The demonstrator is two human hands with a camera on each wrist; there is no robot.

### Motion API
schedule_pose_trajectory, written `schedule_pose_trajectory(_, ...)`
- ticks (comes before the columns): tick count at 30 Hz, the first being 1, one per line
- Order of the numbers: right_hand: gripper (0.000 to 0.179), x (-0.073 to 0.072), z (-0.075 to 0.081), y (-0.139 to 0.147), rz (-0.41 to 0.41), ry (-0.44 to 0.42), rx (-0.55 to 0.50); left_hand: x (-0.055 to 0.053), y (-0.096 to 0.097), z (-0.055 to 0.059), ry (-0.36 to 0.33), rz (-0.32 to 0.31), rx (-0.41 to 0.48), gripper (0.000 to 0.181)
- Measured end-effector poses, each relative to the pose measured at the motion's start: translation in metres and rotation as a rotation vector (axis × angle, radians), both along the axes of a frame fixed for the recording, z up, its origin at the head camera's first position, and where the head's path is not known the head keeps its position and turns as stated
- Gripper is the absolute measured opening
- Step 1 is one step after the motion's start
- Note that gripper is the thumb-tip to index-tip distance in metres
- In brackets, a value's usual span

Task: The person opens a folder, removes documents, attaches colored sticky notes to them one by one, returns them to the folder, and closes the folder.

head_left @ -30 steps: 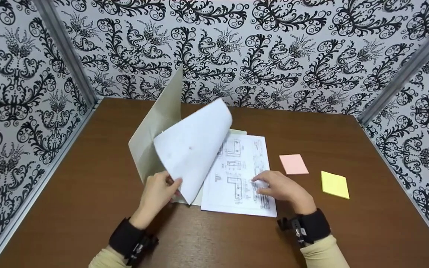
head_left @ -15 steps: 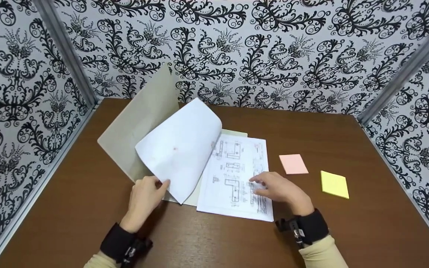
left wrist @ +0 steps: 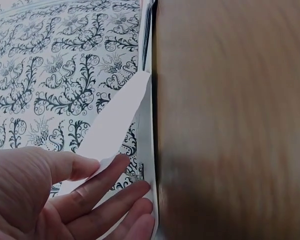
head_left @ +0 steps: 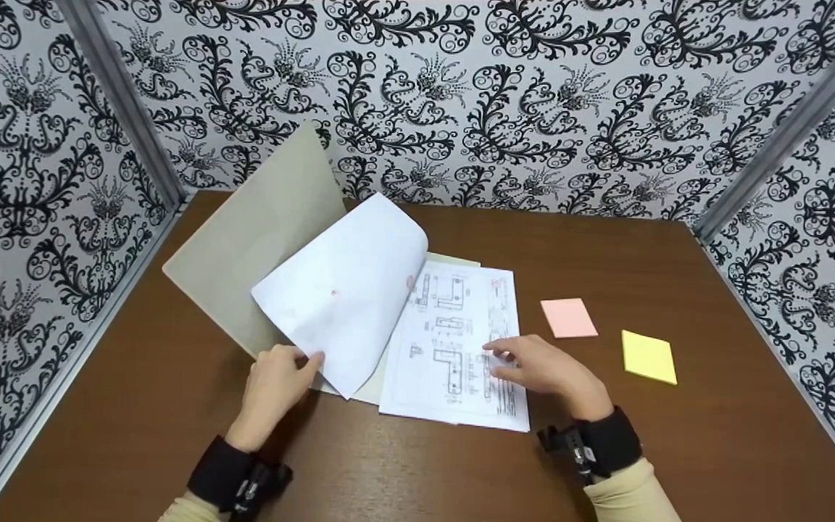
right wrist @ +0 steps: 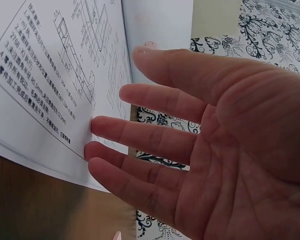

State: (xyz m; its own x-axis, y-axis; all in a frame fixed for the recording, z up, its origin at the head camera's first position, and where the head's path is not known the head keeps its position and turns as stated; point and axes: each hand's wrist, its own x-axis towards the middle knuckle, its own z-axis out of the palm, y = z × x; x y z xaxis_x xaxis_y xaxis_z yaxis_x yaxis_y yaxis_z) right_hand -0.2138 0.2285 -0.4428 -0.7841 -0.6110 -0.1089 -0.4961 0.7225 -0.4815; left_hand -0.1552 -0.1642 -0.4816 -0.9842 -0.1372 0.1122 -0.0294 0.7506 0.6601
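A pale folder (head_left: 265, 210) lies on the table with its cover tilted up at the left. My left hand (head_left: 272, 384) pinches the near left corner of a turned-over white sheet (head_left: 345, 290) between thumb and index finger; the left wrist view shows this sheet (left wrist: 115, 120) running from the pinch back to the folder's spine side. Over the right part of the folder lies a stack of printed technical drawings (head_left: 454, 341). My right hand (head_left: 548, 370) rests its fingertips on the top drawing near its right edge, fingers loosely extended, as the right wrist view shows.
Right of the papers lie a pink sticky note pad (head_left: 569, 317) and a yellow sticky note pad (head_left: 648, 357). The brown table (head_left: 388, 464) is bounded at the back and sides by patterned panels (head_left: 425, 94) with grey metal posts.
My left hand has moved left with the sheet, and the folder cover has swung further down to the left. The drawings have shifted slightly left; the right hand has barely moved.
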Motion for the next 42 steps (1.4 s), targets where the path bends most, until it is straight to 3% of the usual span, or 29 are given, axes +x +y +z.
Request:
schedule_pose_trajectory(13,0.032,0.005,-0.004,0.009,-0.006,0.039,0.001,0.001,0.001,0.002,0.014,-0.095,0.007,0.058)
schedule_pose_trajectory(21,0.028,0.016,-0.001,0.022,-0.025,0.060,0.031,0.003,0.007,0.004,0.011,-0.120,-0.042,0.047)
schedule_pose_trajectory(24,0.026,0.020,-0.001,0.028,-0.024,0.059,0.025,0.006,0.011,0.007,0.009,-0.140,-0.065,0.051)
schedule_pose_trajectory(29,0.026,0.023,-0.002,0.037,-0.002,0.054,-0.020,0.010,0.021,0.015,0.035,-0.211,-0.109,0.058)
schedule_pose_trajectory(33,0.026,0.021,-0.003,0.048,0.001,0.096,-0.073,0.010,0.033,0.023,0.093,-0.309,-0.121,0.048)
schedule_pose_trajectory(36,0.025,0.016,-0.001,0.064,-0.048,0.182,-0.128,0.007,0.044,0.029,0.148,-0.390,-0.112,0.036)
schedule_pose_trajectory(42,0.030,0.006,0.000,0.120,-0.331,0.291,-0.168,0.001,0.065,0.034,0.234,-0.459,-0.102,0.020)
